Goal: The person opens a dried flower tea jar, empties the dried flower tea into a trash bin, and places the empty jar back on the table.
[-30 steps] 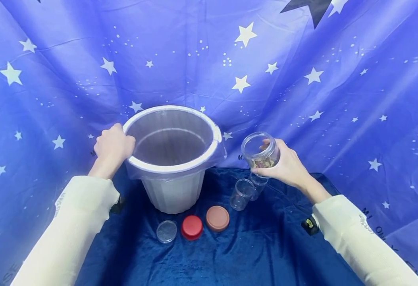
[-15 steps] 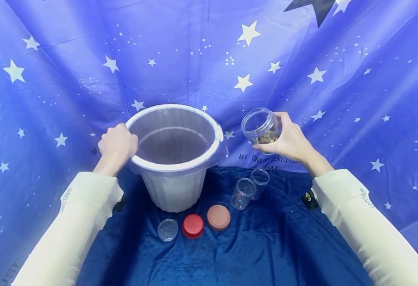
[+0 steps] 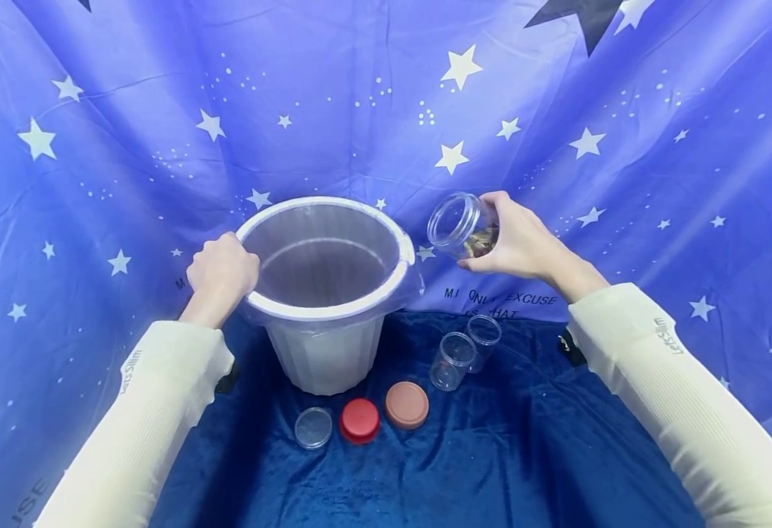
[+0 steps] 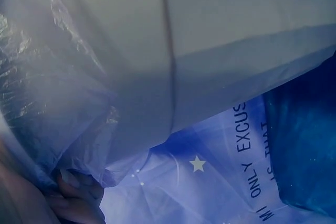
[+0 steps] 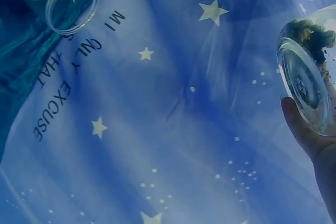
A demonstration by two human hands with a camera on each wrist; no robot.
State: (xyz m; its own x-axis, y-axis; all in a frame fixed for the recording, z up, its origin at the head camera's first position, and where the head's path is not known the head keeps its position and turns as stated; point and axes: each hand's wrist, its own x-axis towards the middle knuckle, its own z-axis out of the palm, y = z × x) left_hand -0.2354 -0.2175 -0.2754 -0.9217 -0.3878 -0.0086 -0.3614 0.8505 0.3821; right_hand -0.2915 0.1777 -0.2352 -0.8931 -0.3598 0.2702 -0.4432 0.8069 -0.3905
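Observation:
My left hand (image 3: 223, 273) grips the left rim of a white trash can (image 3: 322, 352), which is lined with a clear plastic bag (image 4: 68, 103) folded over its edge. In the left wrist view the curled fingers (image 4: 73, 195) show at that rim beside the bag. My right hand (image 3: 520, 238) holds a clear jar (image 3: 454, 224) by its side, raised to the right of the can and tilted with its open mouth toward it. Dried, greenish-brown bits (image 3: 481, 240) lie inside the jar; the right wrist view shows its base (image 5: 303, 85) and the bits (image 5: 310, 35).
Two clear, open jars (image 3: 451, 363) stand on the dark blue cloth (image 3: 465, 469) right of the can. In front of it lie a clear lid (image 3: 313, 428), a red lid (image 3: 360, 419) and a pinkish-brown lid (image 3: 407, 405). A star-printed curtain (image 3: 359, 88) hangs behind.
My right hand has lifted the jar from beside the standing jars, then moved it left toward the can and tilted it further. My left hand has stayed on the rim.

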